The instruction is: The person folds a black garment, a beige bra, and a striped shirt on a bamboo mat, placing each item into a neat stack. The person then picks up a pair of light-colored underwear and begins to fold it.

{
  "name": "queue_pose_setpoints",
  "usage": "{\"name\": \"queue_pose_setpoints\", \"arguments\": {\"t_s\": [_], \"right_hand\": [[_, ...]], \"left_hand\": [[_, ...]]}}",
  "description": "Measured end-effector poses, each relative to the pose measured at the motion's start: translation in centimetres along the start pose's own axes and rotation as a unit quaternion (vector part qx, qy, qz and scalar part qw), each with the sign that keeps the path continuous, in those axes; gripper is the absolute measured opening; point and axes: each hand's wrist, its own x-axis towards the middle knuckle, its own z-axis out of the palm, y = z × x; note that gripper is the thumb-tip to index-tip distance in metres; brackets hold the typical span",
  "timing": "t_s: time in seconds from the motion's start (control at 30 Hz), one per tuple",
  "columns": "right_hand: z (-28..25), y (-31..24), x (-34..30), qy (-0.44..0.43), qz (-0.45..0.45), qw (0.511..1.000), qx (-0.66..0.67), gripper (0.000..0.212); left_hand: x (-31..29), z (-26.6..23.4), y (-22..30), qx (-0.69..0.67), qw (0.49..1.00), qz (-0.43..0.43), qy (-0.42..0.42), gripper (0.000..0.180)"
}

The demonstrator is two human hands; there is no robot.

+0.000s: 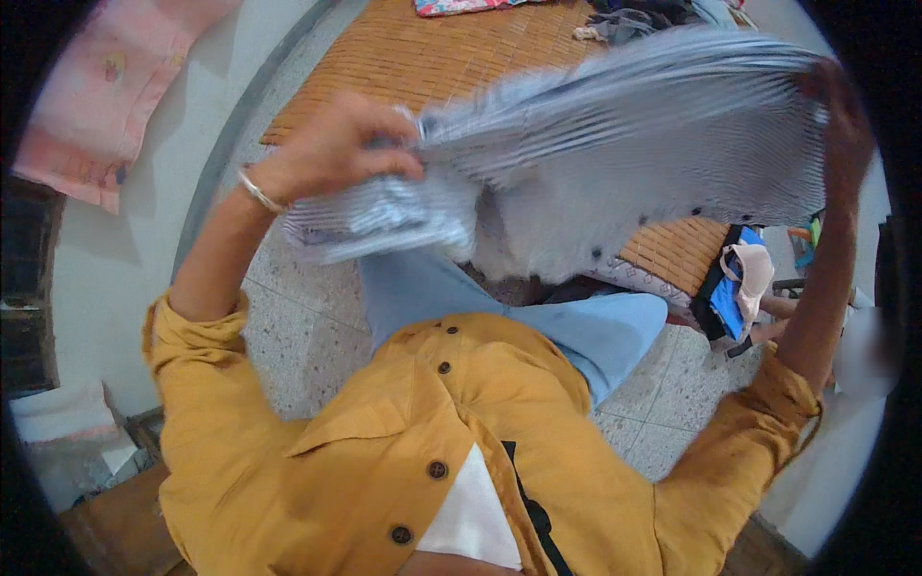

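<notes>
The person's left hand (346, 144) is holding a grey-and-white striped garment (672, 125) near its left part, the fingers and thumb curling so that this grip is clamping on the cloth. The right hand (843, 120) is holding the far right end of the same garment, its grip also clamping on the fabric, though shadow is hiding some of the finger detail. The striped garment is hanging in the air between the two hands, stretching in long folds along its upper side and sloping upward to the right. A loose, blurred bunch of it is drooping below the left hand, and dark buttons (597, 252) are showing along its lower edge. It is passing above the person's light blue trousers (615, 326) and in front of a woven mat (432, 58). A pale bangle (257, 190) is circling the left wrist, and a mustard-yellow shirt (365, 432) with rolled sleeves is covering the arms and torso. On the far part of the mat, dark and grey clothes (639, 21) are lying in a heap. Near the mat's right corner, a pale pink garment (751, 274) is resting over black-and-blue cloth. A pink cloth (96, 106) is hanging at the upper left, and a speckled floor (307, 336) is showing beneath the person
</notes>
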Motion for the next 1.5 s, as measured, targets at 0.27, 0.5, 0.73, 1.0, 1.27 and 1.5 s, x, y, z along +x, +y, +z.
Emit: {"name": "queue_pose_setpoints", "arguments": {"t_s": [0.27,0.5,0.73,1.0,1.27,1.5], "right_hand": [[0.3,1.3,-0.8,-0.072,0.087,0.976,0.189,0.025],[-1.3,2.8,-1.2,-0.063,0.074,0.976,0.195,0.025],[-0.7,1.4,-4.2,-0.035,0.100,0.971,0.216,0.020],[-1.3,1.7,-4.5,-0.065,0.129,0.966,0.216,0.022],[-1.9,1.4,-5.6,0.000,0.155,0.973,0.171,0.025],[4.1,3.7,-6.3,-0.103,0.164,0.947,0.258,0.020]], "left_hand": [[3.0,0.0,-2.5,-0.156,0.979,-0.129,-0.026,0.023],[5.2,-4.4,-2.1,0.043,0.993,-0.014,0.112,0.023],[4.8,-7.1,-3.3,0.080,0.996,-0.047,-0.015,0.024],[3.6,-6.8,-1.5,-0.068,0.981,-0.133,-0.125,0.033],[0.4,-7.6,-2.5,-0.149,0.933,-0.217,-0.247,0.025],[0.0,-6.6,-8.2,-0.097,0.924,-0.260,-0.264,0.026]]}}
